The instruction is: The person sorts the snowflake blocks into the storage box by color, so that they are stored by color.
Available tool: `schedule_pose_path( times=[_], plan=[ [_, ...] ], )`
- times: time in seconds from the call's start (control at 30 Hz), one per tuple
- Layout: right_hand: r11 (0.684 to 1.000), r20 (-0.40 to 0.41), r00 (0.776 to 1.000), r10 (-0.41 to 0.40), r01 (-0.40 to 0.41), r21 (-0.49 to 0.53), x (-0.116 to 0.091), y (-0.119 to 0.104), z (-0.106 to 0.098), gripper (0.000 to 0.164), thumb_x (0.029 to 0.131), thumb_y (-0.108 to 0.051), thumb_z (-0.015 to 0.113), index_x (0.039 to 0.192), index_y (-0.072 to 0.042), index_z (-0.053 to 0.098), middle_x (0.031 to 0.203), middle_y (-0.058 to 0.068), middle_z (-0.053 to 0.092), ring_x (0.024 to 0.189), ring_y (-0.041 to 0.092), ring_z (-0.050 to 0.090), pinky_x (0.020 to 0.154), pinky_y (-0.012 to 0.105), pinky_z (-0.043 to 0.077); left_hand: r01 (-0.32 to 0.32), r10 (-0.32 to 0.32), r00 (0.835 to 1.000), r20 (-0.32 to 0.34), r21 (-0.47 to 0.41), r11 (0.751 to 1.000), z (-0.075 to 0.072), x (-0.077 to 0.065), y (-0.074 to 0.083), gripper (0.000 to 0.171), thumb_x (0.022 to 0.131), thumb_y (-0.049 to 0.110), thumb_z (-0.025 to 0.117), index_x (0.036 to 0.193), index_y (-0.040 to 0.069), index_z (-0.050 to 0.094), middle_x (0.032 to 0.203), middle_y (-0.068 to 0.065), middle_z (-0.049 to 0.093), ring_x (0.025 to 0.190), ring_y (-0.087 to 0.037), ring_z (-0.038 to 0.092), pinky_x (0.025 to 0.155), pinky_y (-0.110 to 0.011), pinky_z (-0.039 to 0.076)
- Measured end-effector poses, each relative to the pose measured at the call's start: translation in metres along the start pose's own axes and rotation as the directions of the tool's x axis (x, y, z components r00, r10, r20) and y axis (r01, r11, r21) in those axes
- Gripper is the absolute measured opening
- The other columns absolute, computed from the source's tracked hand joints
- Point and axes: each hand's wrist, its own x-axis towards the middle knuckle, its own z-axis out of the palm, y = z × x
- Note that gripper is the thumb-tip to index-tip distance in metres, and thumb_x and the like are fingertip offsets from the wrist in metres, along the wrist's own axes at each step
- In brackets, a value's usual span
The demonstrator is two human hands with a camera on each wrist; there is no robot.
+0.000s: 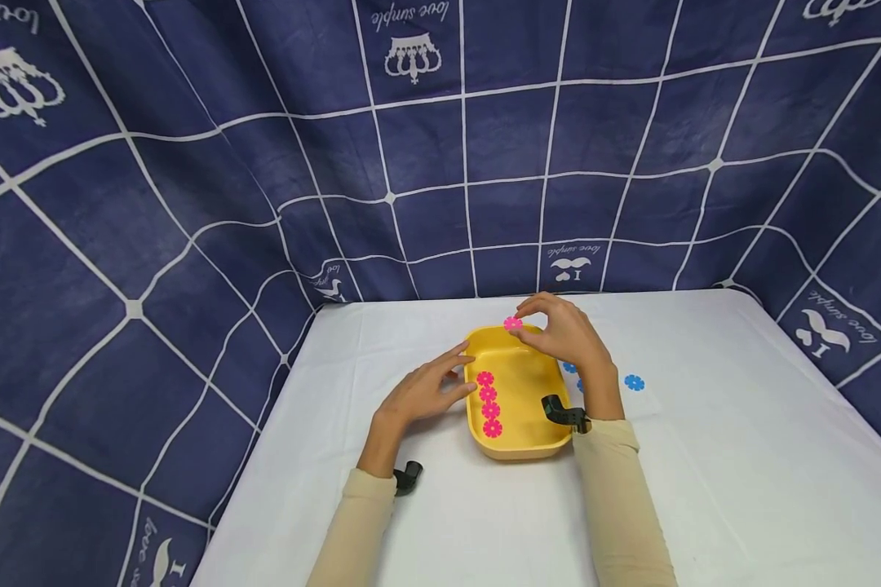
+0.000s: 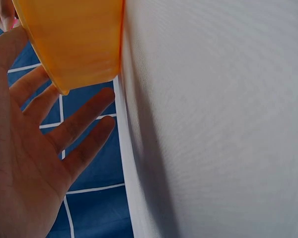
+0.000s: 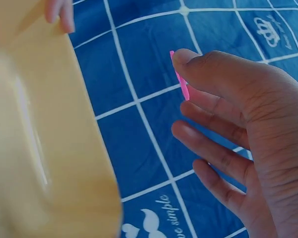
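Note:
A yellow tray (image 1: pixel 521 444) stands on the white table, with several pink snowflake discs (image 1: pixel 490 410) lined up in a column along its left inside. My right hand (image 1: pixel 561 330) pinches one more pink disc (image 1: pixel 512 324) between thumb and forefinger, above the tray's far edge. In the right wrist view this pink disc (image 3: pixel 180 79) appears edge-on by the thumb tip. My left hand (image 1: pixel 426 387) is at the tray's left rim with its fingers spread. The left wrist view shows its thumb touching the yellow tray (image 2: pixel 74 44), the other fingers extended below.
Right of the tray, a blue snowflake disc (image 1: pixel 635 382) lies on the white table (image 1: pixel 741 456), and more blue discs (image 1: pixel 570 368) are partly hidden behind the right wrist. A dark blue patterned cloth (image 1: pixel 426 220) hangs around the table. Black cameras (image 1: pixel 409 477) are worn on both wrists.

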Motion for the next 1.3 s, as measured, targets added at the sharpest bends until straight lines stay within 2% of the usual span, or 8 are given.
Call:
schedule_pose_path(
  times=[0.33, 0.6, 0.77, 1.0, 1.17, 1.3],
  plan=[
    [0.999, 0.043, 0.998, -0.035, 0.036, -0.019, 0.007, -0.004, 0.012, 0.038, 0.09, -0.036, 0.088, 0.117, -0.01, 0.082, 0.128, 0.007, 0.074, 0.124, 0.034, 0.066, 0.107, 0.059, 0.054, -0.017, 0.017, 1.0, -0.009, -0.029, 0.999, -0.004, -0.002, -0.001, 0.062, 0.104, 0.054, 0.067, 0.157, 0.022, 0.058, 0.175, 0.014, 0.032, 0.121, -0.018, 0.07, 0.106, -0.047, 0.054],
    [0.998, 0.132, 0.99, -0.043, 0.049, -0.039, 0.011, -0.006, 0.024, 0.035, 0.089, -0.033, 0.089, 0.115, -0.012, 0.081, 0.121, 0.005, 0.077, 0.115, 0.029, 0.07, 0.105, 0.055, 0.056, -0.014, 0.014, 1.0, -0.005, -0.029, 0.999, 0.0, -0.003, -0.001, 0.064, 0.104, 0.058, 0.064, 0.157, 0.023, 0.058, 0.175, 0.018, 0.03, 0.122, -0.013, 0.069, 0.106, -0.048, 0.054],
    [0.993, 0.183, 0.982, -0.057, 0.076, -0.094, 0.015, -0.007, 0.027, 0.033, 0.088, -0.034, 0.089, 0.113, -0.013, 0.082, 0.117, 0.004, 0.078, 0.111, 0.028, 0.071, 0.103, 0.053, 0.057, -0.005, 0.005, 1.0, -0.008, -0.01, 1.0, 0.001, -0.003, 0.0, 0.063, 0.104, 0.058, 0.064, 0.157, 0.024, 0.059, 0.174, 0.018, 0.031, 0.122, -0.011, 0.068, 0.106, -0.048, 0.054],
    [0.983, 0.236, 0.968, -0.081, 0.117, -0.142, 0.027, -0.013, 0.027, 0.035, 0.088, -0.038, 0.09, 0.112, -0.013, 0.082, 0.113, 0.003, 0.079, 0.107, 0.026, 0.072, 0.101, 0.049, 0.058, -0.002, 0.002, 1.0, 0.008, -0.01, 1.0, -0.002, -0.004, 0.002, 0.065, 0.104, 0.058, 0.065, 0.157, 0.023, 0.058, 0.175, 0.017, 0.031, 0.123, -0.014, 0.068, 0.106, -0.048, 0.054],
    [0.968, 0.274, 0.954, -0.118, 0.172, -0.184, 0.036, -0.022, 0.024, 0.032, 0.089, -0.038, 0.088, 0.11, -0.014, 0.084, 0.115, 0.003, 0.078, 0.108, 0.027, 0.071, 0.1, 0.049, 0.059, -0.013, 0.013, 1.0, 0.005, 0.002, 1.0, -0.004, -0.005, 0.002, 0.065, 0.104, 0.058, 0.064, 0.157, 0.022, 0.058, 0.175, 0.015, 0.031, 0.121, -0.014, 0.069, 0.104, -0.046, 0.055],
    [0.956, 0.328, 0.934, -0.142, 0.215, -0.2, 0.042, -0.027, 0.028, 0.027, 0.089, -0.036, 0.088, 0.107, -0.017, 0.084, 0.123, 0.003, 0.076, 0.113, 0.027, 0.07, 0.101, 0.047, 0.059, -0.014, 0.014, 1.0, 0.001, -0.003, 1.0, -0.006, -0.006, 0.0, 0.063, 0.104, 0.057, 0.065, 0.157, 0.023, 0.058, 0.175, 0.014, 0.032, 0.12, -0.015, 0.069, 0.102, -0.047, 0.056]
  ],
)
